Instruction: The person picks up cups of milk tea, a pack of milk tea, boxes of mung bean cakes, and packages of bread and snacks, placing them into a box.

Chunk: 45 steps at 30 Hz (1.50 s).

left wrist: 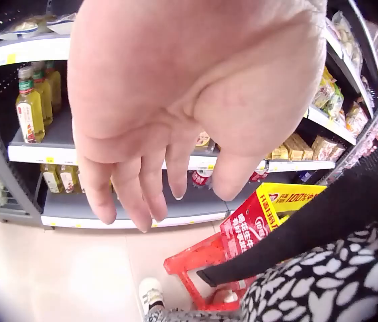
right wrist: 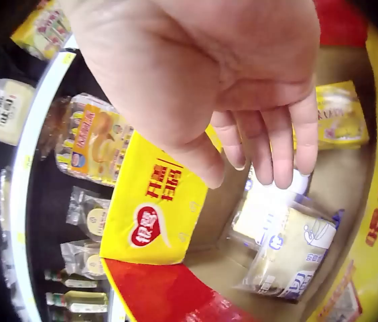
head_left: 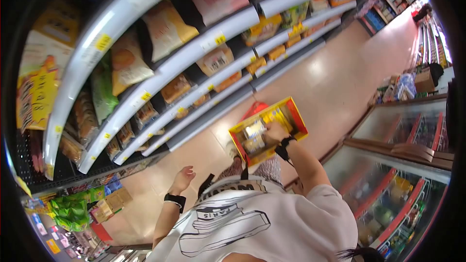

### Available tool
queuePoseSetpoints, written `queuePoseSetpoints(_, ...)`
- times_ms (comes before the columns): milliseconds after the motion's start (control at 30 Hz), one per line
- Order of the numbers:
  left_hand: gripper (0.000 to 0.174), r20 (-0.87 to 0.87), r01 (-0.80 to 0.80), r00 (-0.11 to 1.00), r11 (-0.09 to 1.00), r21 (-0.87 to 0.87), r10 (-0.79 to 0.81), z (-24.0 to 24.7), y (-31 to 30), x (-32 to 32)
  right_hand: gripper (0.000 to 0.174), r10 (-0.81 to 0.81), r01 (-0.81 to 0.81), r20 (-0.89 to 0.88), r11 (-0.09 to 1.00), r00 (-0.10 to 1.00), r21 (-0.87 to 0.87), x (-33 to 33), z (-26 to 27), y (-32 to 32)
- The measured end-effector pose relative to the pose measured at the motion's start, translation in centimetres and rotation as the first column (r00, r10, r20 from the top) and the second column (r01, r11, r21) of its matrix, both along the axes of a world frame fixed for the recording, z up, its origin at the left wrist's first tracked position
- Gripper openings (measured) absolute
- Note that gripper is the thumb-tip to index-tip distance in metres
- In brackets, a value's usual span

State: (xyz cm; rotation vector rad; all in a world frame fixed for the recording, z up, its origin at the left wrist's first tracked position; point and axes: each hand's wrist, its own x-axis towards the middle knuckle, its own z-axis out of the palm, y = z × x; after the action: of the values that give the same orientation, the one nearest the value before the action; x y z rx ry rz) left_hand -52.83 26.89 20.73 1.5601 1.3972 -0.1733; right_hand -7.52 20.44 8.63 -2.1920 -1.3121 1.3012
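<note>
My right hand (head_left: 277,131) reaches down into a red and yellow cardboard box (head_left: 300,135). In the right wrist view its fingers hang relaxed, with nothing gripped, right over two clear-wrapped packs of pale food (right wrist: 295,253) with blue print. A yellow packet (right wrist: 342,114) lies in the box beyond the fingers. My left hand (head_left: 183,179) hangs away from the box over the floor, fingers loose and empty; the left wrist view shows its palm. Partly behind a dark strap there, the box stands by a red plastic frame (left wrist: 190,260).
Shelves (head_left: 194,48) of packaged bread and snacks run along the left and ahead. Bottles of yellow liquid (left wrist: 30,107) stand on a shelf in the left wrist view. Glass-topped freezers (head_left: 374,165) line the right. Green bags (head_left: 73,211) lie at lower left. Pale tiles (head_left: 335,73) cover the aisle.
</note>
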Motion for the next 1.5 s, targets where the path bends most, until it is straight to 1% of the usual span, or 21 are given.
queuePoseSetpoints(33, 0.043, 0.01, -0.02, 1.0, 1.0, -0.01, 0.02, 0.1, 0.6, 0.8, 0.033, 0.103, -0.106, 0.034, 0.989, 0.994, 0.102, 1.0, -1.2, 0.6)
queuePoseSetpoints(100, 0.043, 0.033, -0.04, 0.999, 0.999, 0.02, 0.039, 1.5, 1.9, 3.0, 0.03, 0.005, 0.022, -0.144, 0.981, 0.99, 0.192, 1.4, 5.9, 2.6)
queuePoseSetpoints(167, 0.043, 0.08, -0.057, 0.995, 0.995, 0.079, 0.051, 2.0, 3.0, 4.4, 0.026, -0.037, 0.199, -0.461, 0.931, 0.886, 0.306, 2.0, 9.7, 5.2)
queuePoseSetpoints(200, 0.043, 0.103, -0.051, 0.994, 0.995, 0.089, 0.041, 2.1, 3.4, 5.0, 0.026, -0.052, 0.217, -0.534, 0.943, 0.844, 0.252, 2.7, 12.7, 6.6)
queuePoseSetpoints(233, 0.043, 0.128, -0.07, 0.99, 0.991, 0.118, 0.054, 2.7, 3.8, 5.8, 0.026, -0.022, 0.196, -0.515, 0.938, 0.857, 0.285, 2.9, 17.1, 8.2)
queuePoseSetpoints(300, 0.043, 0.125, -0.073, 0.99, 0.99, 0.123, 0.057, 4.0, 4.2, 6.9, 0.028, 0.203, 0.264, -0.65, 0.795, 0.732, 0.546, 2.8, 25.8, 10.8)
queuePoseSetpoints(367, 0.042, 0.185, -0.124, 0.977, 0.986, 0.113, 0.102, 2.2, 4.6, 6.7, 0.028, 0.297, 0.236, -0.593, 0.717, 0.748, 0.656, 2.0, 35.5, 12.7)
queuePoseSetpoints(467, 0.042, 0.365, -0.191, 0.921, 0.974, 0.121, 0.135, 1.6, 5.2, 6.6, 0.029, 0.358, 0.03, -0.237, 0.498, 0.903, 0.867, 0.9, 46.3, 15.7)
queuePoseSetpoints(500, 0.042, 0.371, -0.197, 0.919, 0.971, 0.133, 0.135, 1.9, 5.5, 6.6, 0.029, 0.335, -0.058, -0.102, 0.436, 0.937, 0.898, 0.4, 49.1, 17.1)
queuePoseSetpoints(567, 0.04, 0.482, -0.285, 0.854, 0.951, 0.123, 0.193, 3.2, 5.6, 6.5, 0.033, 0.325, -0.113, -0.027, 0.404, 0.945, 0.908, -0.3, 52.6, 21.3)
queuePoseSetpoints(633, 0.038, 0.516, -0.32, 0.83, 0.939, 0.13, 0.211, 5.1, 6.0, 6.2, 0.045, 0.279, -0.257, 0.161, 0.353, 0.947, 0.9, -0.6, 54.8, 26.0)
queuePoseSetpoints(700, 0.038, 0.606, -0.38, 0.759, 0.918, 0.115, 0.238, 6.9, 6.3, 5.7, 0.061, 0.153, -0.345, 0.31, 0.478, 0.938, 0.807, -1.5, 57.2, 29.6)
queuePoseSetpoints(800, 0.036, 0.656, -0.453, 0.708, 0.88, 0.141, 0.26, 11.7, 5.9, 5.2, 0.069, 0.111, -0.464, 0.487, 0.541, 0.866, 0.702, -2.3, 59.7, 34.7)
queuePoseSetpoints(833, 0.035, 0.689, -0.49, 0.672, 0.861, 0.14, 0.271, 12.5, 5.9, 4.8, 0.07, 0.206, -0.488, 0.445, 0.459, 0.872, 0.742, -1.3, 59.3, 37.9)
queuePoseSetpoints(900, 0.035, 0.709, -0.514, 0.65, 0.845, 0.146, 0.273, 13.5, 5.6, 4.0, 0.07, 0.253, -0.399, 0.317, 0.699, 0.914, 0.594, -2.3, 61.3, 38.3)
queuePoseSetpoints(1033, 0.036, 0.752, -0.609, 0.579, 0.78, 0.143, 0.314, 12.3, 4.3, 2.0, 0.074, 0.195, -0.259, 0.17, 0.686, 0.966, 0.68, -2.6, 60.7, 40.6)
queuePoseSetpoints(1167, 0.033, 0.765, -0.691, 0.527, 0.711, 0.13, 0.372, 10.0, 2.2, 0.5, 0.068, 0.268, -0.083, -0.204, 0.771, 0.941, 0.632, -4.9, 61.5, 36.8)
queuePoseSetpoints(1200, 0.033, 0.738, -0.699, 0.539, 0.704, 0.123, 0.406, 9.8, 1.6, 0.2, 0.055, 0.177, -0.052, -0.138, 0.777, 0.974, 0.627, -3.1, 59.5, 41.5)
queuePoseSetpoints(1300, 0.034, 0.697, -0.708, 0.553, 0.699, 0.104, 0.457, 8.5, 0.4, -0.4, 0.046, 0.155, -0.053, -0.115, 0.79, 0.981, 0.611, -2.0, 58.3, 44.0)
queuePoseSetpoints(1400, 0.034, 0.686, -0.708, 0.563, 0.697, 0.112, 0.461, 7.9, -0.2, -0.6, 0.037, 0.222, -0.043, -0.233, 0.805, 0.947, 0.592, -2.4, 58.9, 41.9)
queuePoseSetpoints(1500, 0.034, 0.683, -0.709, 0.57, 0.693, 0.128, 0.457, 7.4, -0.3, -0.5, 0.039, 0.251, -0.078, -0.263, 0.846, 0.932, 0.528, -2.3, 58.9, 41.4)
